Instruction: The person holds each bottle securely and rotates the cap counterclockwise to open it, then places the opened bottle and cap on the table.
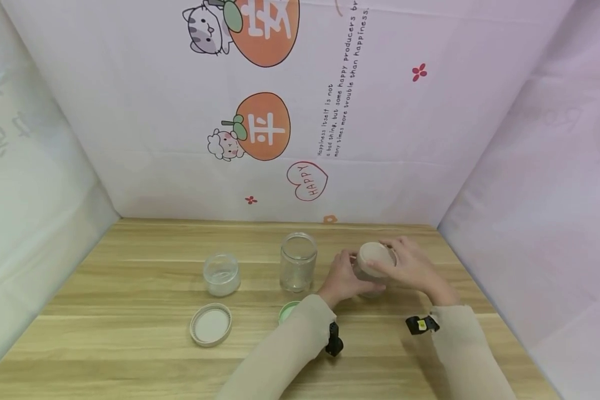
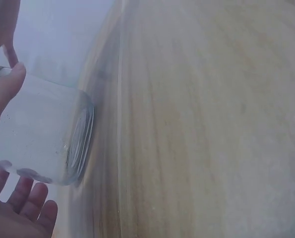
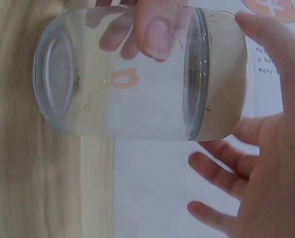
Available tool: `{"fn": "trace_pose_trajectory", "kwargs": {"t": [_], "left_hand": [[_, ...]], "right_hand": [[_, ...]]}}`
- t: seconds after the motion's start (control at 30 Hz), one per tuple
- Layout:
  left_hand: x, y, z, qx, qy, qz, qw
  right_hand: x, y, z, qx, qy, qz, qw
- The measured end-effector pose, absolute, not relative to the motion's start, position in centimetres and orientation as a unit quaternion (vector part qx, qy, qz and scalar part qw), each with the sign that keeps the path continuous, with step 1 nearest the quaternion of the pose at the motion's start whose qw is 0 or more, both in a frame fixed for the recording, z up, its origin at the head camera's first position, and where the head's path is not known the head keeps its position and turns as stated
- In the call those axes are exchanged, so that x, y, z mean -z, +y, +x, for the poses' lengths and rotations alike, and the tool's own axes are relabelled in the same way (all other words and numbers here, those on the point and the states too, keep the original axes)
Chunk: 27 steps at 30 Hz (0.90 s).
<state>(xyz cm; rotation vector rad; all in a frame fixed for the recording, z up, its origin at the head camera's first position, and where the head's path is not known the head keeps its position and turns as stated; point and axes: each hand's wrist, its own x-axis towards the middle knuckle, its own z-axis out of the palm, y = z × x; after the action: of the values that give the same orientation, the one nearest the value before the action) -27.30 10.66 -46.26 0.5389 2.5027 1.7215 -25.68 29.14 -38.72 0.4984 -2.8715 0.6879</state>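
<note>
A clear glass jar point(image 3: 137, 109) with a cream lid point(image 3: 224, 79) stands upright at the right of the table. My left hand point(image 1: 342, 280) grips the jar's body, its thumb across the near side and its fingers behind the glass. On the lid point(image 1: 372, 253) is my right hand point(image 1: 415, 266), with thumb and fingers round the rim. In the right wrist view the lid sits on the jar's mouth, and some right-hand fingers point(image 3: 219, 173) stick out past it. The left wrist view shows the jar's base point(image 2: 80, 144) close to the tabletop. Nothing is visible inside the jar.
Left of the hands stands a taller clear jar point(image 1: 298, 266) without a lid. Farther left is a small clear jar point(image 1: 221, 278), with a loose cream lid point(image 1: 211, 326) in front. A green lid point(image 1: 287, 310) is partly hidden by the left sleeve. Printed cloth walls point(image 1: 380, 166) enclose the table.
</note>
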Motion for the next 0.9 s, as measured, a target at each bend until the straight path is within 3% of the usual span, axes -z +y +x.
{"fn": "trace_pose_trajectory", "kwargs": {"t": [0.6,0.9], "left_hand": [[46.09,10.6,-27.22,-0.543,0.82,0.179,0.001],[45.76,10.32,-26.94,-0.541,0.82,0.187,-0.005]], "right_hand": [[38.88,28.81,-25.3,-0.205,-0.959,0.161,0.116],[38.8,29.02,-25.32,-0.221,-0.954,0.179,0.093]]}}
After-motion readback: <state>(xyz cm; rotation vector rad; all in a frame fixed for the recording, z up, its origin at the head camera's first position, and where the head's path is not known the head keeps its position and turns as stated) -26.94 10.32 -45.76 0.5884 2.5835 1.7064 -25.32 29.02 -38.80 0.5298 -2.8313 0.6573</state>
